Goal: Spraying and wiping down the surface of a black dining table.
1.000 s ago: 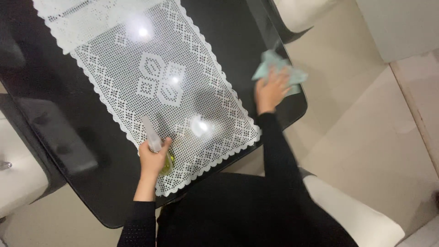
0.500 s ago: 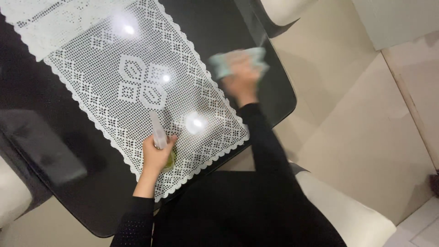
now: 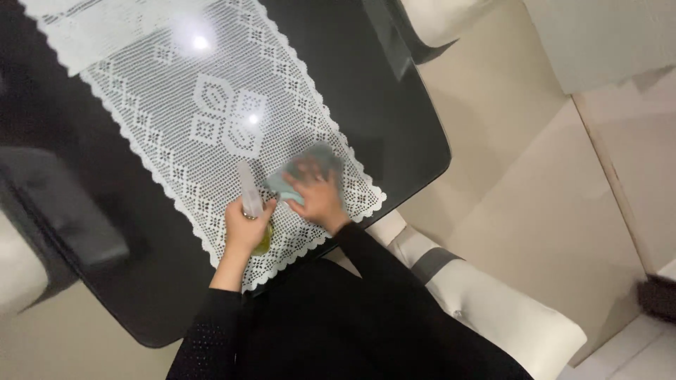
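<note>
Head view: left hand [image 3: 245, 229] holds a spray bottle [image 3: 251, 204], right hand [image 3: 320, 200] presses a pale green cloth [image 3: 304, 169] flat on the glass worktop [image 3: 394, 105].
Left fingers wrap closed round the bottle at 6 o'clock; right fingers lie spread on the cloth, just at 3 o'clock of it. Gripped low, the bottle could tip or drip, and a wide swipe could knock it. The cloth is motion-blurred, the bottle's yellowish base half hidden by the hand, and glare masks the lace runner [image 3: 211, 127].
</note>
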